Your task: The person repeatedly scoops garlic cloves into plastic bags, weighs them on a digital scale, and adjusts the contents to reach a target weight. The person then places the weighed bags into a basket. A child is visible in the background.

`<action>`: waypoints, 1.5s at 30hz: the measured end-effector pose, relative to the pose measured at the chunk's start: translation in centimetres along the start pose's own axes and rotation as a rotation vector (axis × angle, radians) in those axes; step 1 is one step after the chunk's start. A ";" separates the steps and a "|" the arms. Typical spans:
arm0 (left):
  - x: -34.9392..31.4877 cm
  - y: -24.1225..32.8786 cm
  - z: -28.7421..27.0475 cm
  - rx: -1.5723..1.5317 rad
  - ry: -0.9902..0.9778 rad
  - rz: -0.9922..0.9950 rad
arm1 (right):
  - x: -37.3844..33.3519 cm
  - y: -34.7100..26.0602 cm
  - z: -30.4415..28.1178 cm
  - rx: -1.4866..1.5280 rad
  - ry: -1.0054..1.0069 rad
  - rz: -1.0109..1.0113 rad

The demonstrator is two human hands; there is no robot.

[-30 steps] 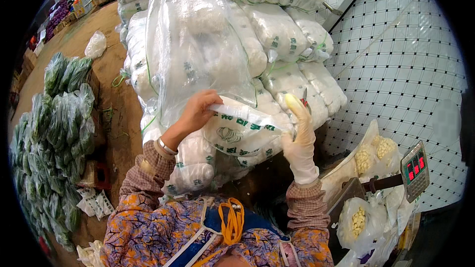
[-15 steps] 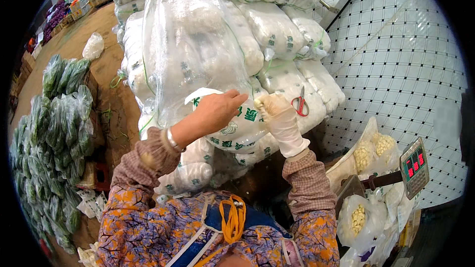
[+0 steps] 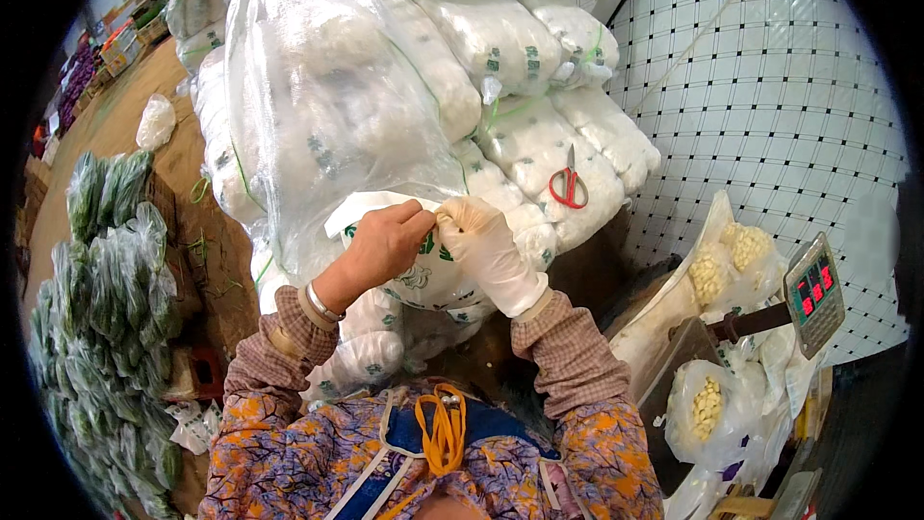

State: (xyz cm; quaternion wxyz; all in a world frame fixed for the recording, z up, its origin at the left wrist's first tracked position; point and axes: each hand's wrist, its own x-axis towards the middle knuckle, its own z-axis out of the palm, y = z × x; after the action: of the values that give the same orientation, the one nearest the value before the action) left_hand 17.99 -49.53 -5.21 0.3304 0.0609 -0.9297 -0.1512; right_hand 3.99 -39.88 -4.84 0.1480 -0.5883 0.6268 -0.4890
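Observation:
A white plastic bag with green print (image 3: 422,281) lies in front of me, on the near end of a large clear plastic bag (image 3: 322,87). At its upper edge my bare left hand (image 3: 390,239) is closed, fingertips pinching the plastic. Close beside it, my right hand (image 3: 489,248) in a pale thin glove is also closed on the bag's edge. The two sets of fingertips almost meet, and the exact grip between them is partly hidden. To the right of my right hand, red-handled scissors (image 3: 569,187) rest on a stacked white package.
Plump white packages (image 3: 491,34) are piled beyond my hands. Bagged green vegetables (image 3: 106,299) are heaped at left. At right stand a digital scale display (image 3: 813,294) and clear bags of pale peeled pieces (image 3: 705,406). A tiled white wall (image 3: 751,135) rises behind.
My hands have come together at the white bag's edge, the right one moving left and the left one closing. The view has shifted, so the pile sits farther left.

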 end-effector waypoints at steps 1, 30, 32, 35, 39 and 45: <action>0.0 -0.1 0.2 0.018 0.010 0.006 | 0.0 0.4 0.2 0.096 -0.007 0.100; 1.3 -1.1 -0.8 -0.406 0.199 -0.237 | -14.8 -0.3 -11.3 0.057 0.039 0.585; 1.4 -0.7 -2.3 -0.360 0.012 -0.294 | -25.2 0.3 -9.0 -0.119 -0.140 0.831; 2.2 0.0 -4.1 -0.180 -0.090 -0.257 | -39.4 -0.4 -8.2 -0.498 -0.544 1.265; 6.0 -0.4 -3.6 0.043 -0.150 -0.050 | -44.3 -1.1 -8.6 -0.265 -0.430 0.692; 12.7 -2.4 0.7 0.175 -0.960 -0.093 | -18.5 -1.8 -8.7 -0.224 -0.018 0.406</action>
State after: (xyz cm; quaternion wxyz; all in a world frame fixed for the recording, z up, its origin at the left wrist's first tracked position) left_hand 7.76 -54.34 1.05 -0.1492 0.0533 -0.9825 -0.0980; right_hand 3.30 -19.47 -6.49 0.1827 -0.4672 0.7814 -0.3711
